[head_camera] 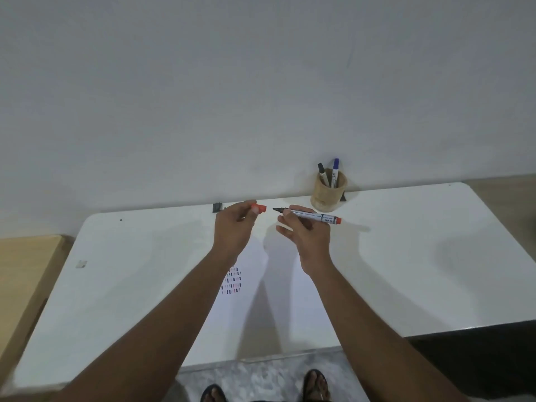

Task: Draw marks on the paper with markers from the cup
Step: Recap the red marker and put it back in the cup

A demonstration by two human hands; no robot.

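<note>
My right hand [304,230] holds an uncapped marker [314,217] level above the table, its dark tip pointing left and its red end to the right. My left hand [236,224] pinches the red cap [261,208], a short gap from the tip. Below both hands a white sheet of paper [261,309] lies on the white table [130,285], with rows of short coloured marks [232,281] near its left side. A wooden cup [327,192] stands at the table's far edge by the wall, holding a black-capped marker [323,174] and a blue-capped marker [335,172].
A small dark object [217,206] sits at the table's far edge, left of my hands. A wooden surface [23,274] adjoins the table on the left. A dark surface [478,352] lies at the right front corner. My sandalled feet [316,385] show below the near edge.
</note>
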